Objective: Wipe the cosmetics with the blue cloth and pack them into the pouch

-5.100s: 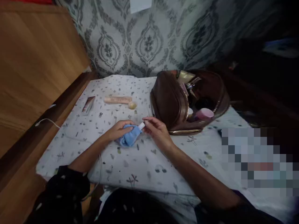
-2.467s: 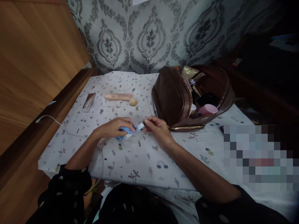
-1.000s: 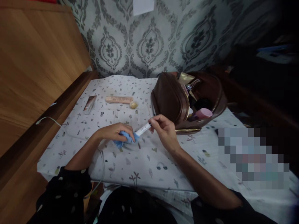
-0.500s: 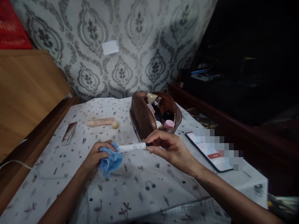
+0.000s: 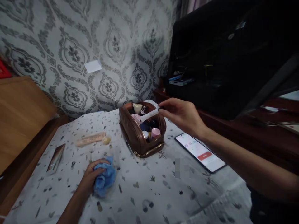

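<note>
A white tube (image 5: 149,115) is pinched at its dark end by my right hand (image 5: 179,115), its other end slanting down over the open brown bag (image 5: 133,133). Inside the bag are a pink-lidded jar (image 5: 155,133), a white-lidded one (image 5: 145,134), a cream-coloured tube (image 5: 137,108) and several dark items. My left hand (image 5: 94,172) is closed around a crumpled blue cloth (image 5: 105,177) above the patterned tablecloth, in front of the bag and to its left.
A peach tube (image 5: 91,139) with a small round yellowish item (image 5: 106,140) lies left of the bag. Farther left is a brown-and-silver tube (image 5: 56,158). A lit phone (image 5: 201,153) rests at the right, beneath my right forearm. A large black screen (image 5: 229,62) stands behind.
My right hand has carried the white tube away from the blue cloth, up and over the bag. My left hand still holds the cloth. The camera view has shifted to the right.
</note>
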Demonstrator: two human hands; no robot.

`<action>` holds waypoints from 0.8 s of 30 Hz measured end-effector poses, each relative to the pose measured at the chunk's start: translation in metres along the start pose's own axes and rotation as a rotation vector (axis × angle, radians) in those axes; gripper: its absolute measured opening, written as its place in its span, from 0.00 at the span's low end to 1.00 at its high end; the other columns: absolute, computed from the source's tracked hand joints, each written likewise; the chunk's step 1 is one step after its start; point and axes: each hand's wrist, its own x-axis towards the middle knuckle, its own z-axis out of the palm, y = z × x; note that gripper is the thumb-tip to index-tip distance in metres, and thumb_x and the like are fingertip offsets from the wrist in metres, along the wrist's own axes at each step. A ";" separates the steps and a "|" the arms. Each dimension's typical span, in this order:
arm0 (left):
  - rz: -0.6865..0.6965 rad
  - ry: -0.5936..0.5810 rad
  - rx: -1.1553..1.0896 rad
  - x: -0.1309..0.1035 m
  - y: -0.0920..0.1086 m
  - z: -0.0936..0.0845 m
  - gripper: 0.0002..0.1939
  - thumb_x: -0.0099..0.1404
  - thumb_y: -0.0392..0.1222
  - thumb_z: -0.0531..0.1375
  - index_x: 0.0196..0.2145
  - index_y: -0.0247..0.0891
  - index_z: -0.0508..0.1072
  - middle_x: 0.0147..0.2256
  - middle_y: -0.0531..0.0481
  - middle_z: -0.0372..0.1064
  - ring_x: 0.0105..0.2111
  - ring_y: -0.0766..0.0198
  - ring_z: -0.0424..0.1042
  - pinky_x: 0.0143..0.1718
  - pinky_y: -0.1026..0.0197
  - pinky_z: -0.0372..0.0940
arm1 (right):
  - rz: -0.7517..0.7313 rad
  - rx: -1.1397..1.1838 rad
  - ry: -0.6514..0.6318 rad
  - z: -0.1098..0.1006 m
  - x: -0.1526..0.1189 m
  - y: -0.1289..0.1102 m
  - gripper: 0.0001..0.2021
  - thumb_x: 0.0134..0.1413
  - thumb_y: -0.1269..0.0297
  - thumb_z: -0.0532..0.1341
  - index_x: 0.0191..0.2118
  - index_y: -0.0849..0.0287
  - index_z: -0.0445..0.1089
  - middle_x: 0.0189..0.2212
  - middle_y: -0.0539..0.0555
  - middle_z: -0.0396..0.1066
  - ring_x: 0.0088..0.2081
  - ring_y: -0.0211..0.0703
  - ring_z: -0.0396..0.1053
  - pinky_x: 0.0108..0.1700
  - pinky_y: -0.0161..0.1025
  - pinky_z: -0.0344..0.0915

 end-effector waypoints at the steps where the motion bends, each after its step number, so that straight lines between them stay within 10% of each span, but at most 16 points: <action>1: 0.006 -0.004 -0.001 0.000 0.000 0.000 0.14 0.37 0.43 0.71 0.26 0.37 0.82 0.33 0.49 0.74 0.29 0.62 0.69 0.30 0.65 0.62 | -0.019 -0.074 -0.027 0.003 0.007 0.005 0.07 0.54 0.65 0.65 0.38 0.58 0.77 0.33 0.52 0.77 0.34 0.43 0.74 0.38 0.38 0.69; 24: 0.050 -0.113 0.137 -0.001 0.002 0.002 0.15 0.41 0.46 0.71 0.28 0.37 0.82 0.30 0.48 0.73 0.30 0.59 0.69 0.34 0.62 0.62 | -0.115 -0.897 -0.597 0.059 0.065 0.011 0.12 0.65 0.70 0.55 0.47 0.65 0.75 0.49 0.66 0.75 0.50 0.53 0.73 0.43 0.38 0.64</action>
